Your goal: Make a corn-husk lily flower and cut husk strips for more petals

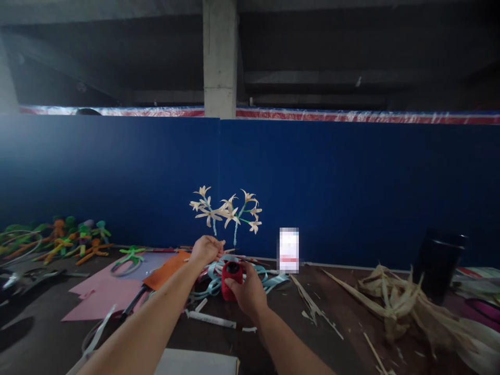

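Two sprays of cream, star-shaped artificial flowers (pixel 211 212) stand upright in front of me, their stems wrapped in light blue. My left hand (pixel 206 251) is closed with its fingertips pinched together, just below the left spray. That spray's stem runs down behind the fingers, and I cannot tell whether they grip it. My right hand (pixel 250 291) is wrapped around a small red container (pixel 228 289) with a dark round top. Loops of light blue ribbon (pixel 214 278) lie behind and around the container. The right-hand stem (pixel 235 234) comes down above the container.
Pink paper (pixel 105 297) and an orange sheet (pixel 166 273) lie to the left, with colourful pipe-cleaner figures (pixel 84 242) beyond. A lit phone (pixel 289 250) leans against the blue partition (pixel 351 187). Dried husks (pixel 398 307) and a dark container (pixel 439 265) are at right.
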Action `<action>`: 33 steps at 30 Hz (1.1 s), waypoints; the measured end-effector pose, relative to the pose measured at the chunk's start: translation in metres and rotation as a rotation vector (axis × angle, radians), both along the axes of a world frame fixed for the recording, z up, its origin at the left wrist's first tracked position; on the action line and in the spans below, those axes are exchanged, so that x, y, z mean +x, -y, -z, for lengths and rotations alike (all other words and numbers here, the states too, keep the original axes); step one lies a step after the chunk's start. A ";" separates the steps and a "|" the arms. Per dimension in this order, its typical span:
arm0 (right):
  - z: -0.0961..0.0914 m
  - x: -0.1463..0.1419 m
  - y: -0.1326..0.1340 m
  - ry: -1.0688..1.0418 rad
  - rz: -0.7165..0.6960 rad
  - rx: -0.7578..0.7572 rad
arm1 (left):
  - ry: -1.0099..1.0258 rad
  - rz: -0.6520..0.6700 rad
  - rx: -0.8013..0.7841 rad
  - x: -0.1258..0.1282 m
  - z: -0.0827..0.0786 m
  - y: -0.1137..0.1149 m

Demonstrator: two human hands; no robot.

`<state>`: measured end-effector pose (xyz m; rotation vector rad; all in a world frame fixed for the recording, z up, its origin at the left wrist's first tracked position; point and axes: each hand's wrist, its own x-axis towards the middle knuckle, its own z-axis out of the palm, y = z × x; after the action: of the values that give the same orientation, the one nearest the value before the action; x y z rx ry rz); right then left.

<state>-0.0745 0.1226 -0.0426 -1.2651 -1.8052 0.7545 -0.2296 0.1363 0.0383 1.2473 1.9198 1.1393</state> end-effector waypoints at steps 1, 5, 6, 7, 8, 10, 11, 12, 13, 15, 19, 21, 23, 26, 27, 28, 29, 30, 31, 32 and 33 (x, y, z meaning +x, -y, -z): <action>0.001 0.000 0.000 0.000 0.003 0.001 | -0.004 0.001 0.006 0.000 0.001 0.000; 0.002 -0.001 -0.001 -0.008 0.005 0.018 | -0.039 0.005 0.036 -0.002 0.006 -0.001; 0.002 -0.001 -0.001 -0.008 0.001 0.017 | -0.052 0.002 0.045 -0.003 0.008 -0.002; 0.003 -0.002 -0.002 -0.007 -0.004 0.011 | -0.065 -0.002 0.056 -0.004 0.010 -0.003; 0.003 -0.002 -0.002 -0.004 -0.004 0.002 | -0.078 -0.006 0.068 -0.005 0.012 -0.005; 0.004 -0.002 -0.002 0.004 0.003 -0.005 | -0.099 -0.014 0.101 -0.006 0.016 -0.008; 0.004 -0.003 -0.002 0.006 0.008 -0.002 | -0.108 -0.017 0.120 -0.007 0.017 -0.009; 0.005 -0.003 -0.003 0.005 0.010 0.005 | -0.115 -0.019 0.139 -0.007 0.018 -0.010; 0.005 -0.003 -0.003 0.002 0.012 0.011 | -0.121 -0.022 0.156 -0.008 0.019 -0.010; 0.004 -0.002 -0.002 -0.002 0.009 0.009 | -0.126 -0.027 0.181 -0.007 0.019 -0.010; -0.001 0.000 0.001 -0.001 0.003 -0.016 | -0.126 -0.035 0.194 -0.004 0.023 -0.006; -0.003 0.000 0.002 0.004 0.000 -0.022 | -0.128 -0.039 0.193 -0.003 0.027 -0.005; -0.005 0.001 0.003 0.011 0.000 -0.028 | -0.130 -0.042 0.193 -0.002 0.029 -0.005; -0.006 0.001 0.004 0.014 0.002 -0.023 | -0.136 -0.037 0.200 -0.002 0.028 -0.005; -0.006 0.001 0.004 0.017 0.005 -0.025 | -0.138 -0.035 0.201 -0.002 0.027 -0.005; -0.006 0.001 0.003 0.019 0.006 -0.028 | -0.139 -0.035 0.203 -0.002 0.025 -0.005; -0.006 0.001 0.003 0.020 0.005 -0.033 | -0.140 -0.035 0.205 -0.002 0.024 -0.005; -0.006 0.001 0.003 0.020 0.003 -0.037 | -0.139 -0.035 0.206 -0.002 0.023 -0.004; -0.005 0.001 0.002 0.018 0.000 -0.038 | -0.138 -0.036 0.206 -0.001 0.023 -0.003; -0.005 0.001 0.002 0.017 -0.002 -0.038 | -0.136 -0.037 0.206 0.000 0.023 -0.002; -0.005 0.001 0.002 0.014 -0.001 -0.036 | -0.133 -0.038 0.206 0.001 0.024 -0.001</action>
<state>-0.0740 0.1207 -0.0379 -1.2957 -1.8116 0.7834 -0.2290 0.1378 0.0145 1.4334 1.9692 1.3311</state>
